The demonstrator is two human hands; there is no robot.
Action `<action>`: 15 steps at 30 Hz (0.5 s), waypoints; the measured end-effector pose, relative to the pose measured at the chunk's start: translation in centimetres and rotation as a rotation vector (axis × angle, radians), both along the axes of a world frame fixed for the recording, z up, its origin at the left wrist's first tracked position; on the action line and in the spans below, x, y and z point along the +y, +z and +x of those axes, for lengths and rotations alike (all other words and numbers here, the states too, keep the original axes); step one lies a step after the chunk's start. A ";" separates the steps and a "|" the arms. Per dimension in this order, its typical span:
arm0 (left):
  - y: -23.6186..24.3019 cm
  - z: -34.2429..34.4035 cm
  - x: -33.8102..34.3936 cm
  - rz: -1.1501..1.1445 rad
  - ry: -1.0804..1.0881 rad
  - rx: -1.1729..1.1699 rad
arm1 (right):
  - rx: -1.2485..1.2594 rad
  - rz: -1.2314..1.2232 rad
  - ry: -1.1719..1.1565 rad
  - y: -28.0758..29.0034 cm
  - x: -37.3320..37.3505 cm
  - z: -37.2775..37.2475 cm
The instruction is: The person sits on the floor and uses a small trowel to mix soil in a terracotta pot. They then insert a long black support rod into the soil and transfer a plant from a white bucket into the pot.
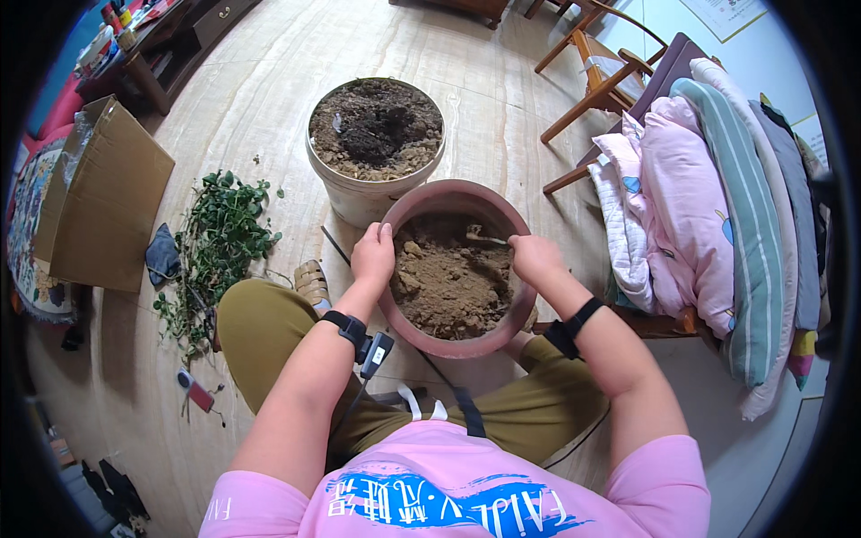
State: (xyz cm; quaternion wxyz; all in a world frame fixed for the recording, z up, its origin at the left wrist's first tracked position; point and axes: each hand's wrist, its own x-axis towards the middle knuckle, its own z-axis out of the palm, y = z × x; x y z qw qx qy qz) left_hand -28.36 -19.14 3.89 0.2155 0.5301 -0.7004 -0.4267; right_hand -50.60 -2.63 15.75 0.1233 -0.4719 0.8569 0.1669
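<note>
Where fingers [384, 235] curl, pot rim [448, 190]

Pot [408, 325] between knees; bucket [359, 204] behind, probably touching; cuttings [215, 247] left.

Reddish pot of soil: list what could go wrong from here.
1. The reddish pot is tilted, gripped at its rim by the left hand and right hand; loose soil might spill.
2. The white bucket stands right behind it; a push forward could knock them together.
</note>
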 end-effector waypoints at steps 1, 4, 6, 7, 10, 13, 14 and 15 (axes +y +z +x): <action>-0.1 0.2 -0.1 -0.005 0.007 0.010 | 0.013 0.066 0.093 0.6 0.5 0.6; -0.1 0.6 0.1 -0.002 0.012 0.013 | 0.017 0.250 0.351 1.3 1.5 4.0; -0.3 0.0 0.2 0.002 0.005 0.028 | 0.046 0.137 0.332 -3.6 2.7 4.4; -0.2 -0.2 0.3 0.012 -0.002 0.039 | 0.053 0.090 0.308 -5.7 2.7 4.6; -0.4 -0.2 0.4 0.025 -0.001 0.043 | 0.015 0.107 0.178 -8.4 0.5 5.8; -0.6 0.4 -0.3 0.031 0.002 0.026 | -0.038 0.258 0.187 -7.4 -2.0 4.3; -0.3 0.6 0.2 0.004 0.019 0.036 | -0.089 0.249 0.123 -7.4 -1.9 3.6; 0.0 0.4 0.0 0.012 0.008 0.035 | -0.108 0.231 0.087 -7.5 -1.6 2.7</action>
